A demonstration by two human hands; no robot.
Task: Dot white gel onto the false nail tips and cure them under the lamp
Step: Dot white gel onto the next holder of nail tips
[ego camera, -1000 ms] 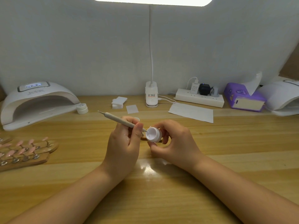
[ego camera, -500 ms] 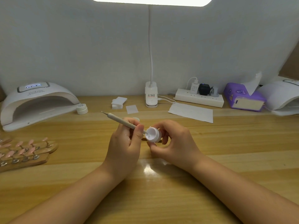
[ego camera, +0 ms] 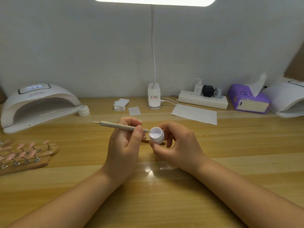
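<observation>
The left hand pinches a slim dotting pen between thumb and fingers, the shaft slanting up and away to that hand's left, its fine working tip touching the white gel inside a small open jar. The right hand curls round that gel jar, thumb beneath and fingers behind, tilting its mouth toward the pen. Just under the jar, between the two hands, a bit of brown wood peeks out, possibly a nail holder, though too little shows to be sure. Both forearms rest on the wooden table.

Well to the left of the left hand lie wooden strips carrying rows of pink false nail tips. Beyond them, far left, stands the white curing lamp with its display lit, and a second small white jar, lid on, sits touching its front corner. Straight beyond the hands stands a clip-on desk lamp, with white pads beside it. Beyond the right hand lie a sheet of paper, a power strip and a purple tissue pack
</observation>
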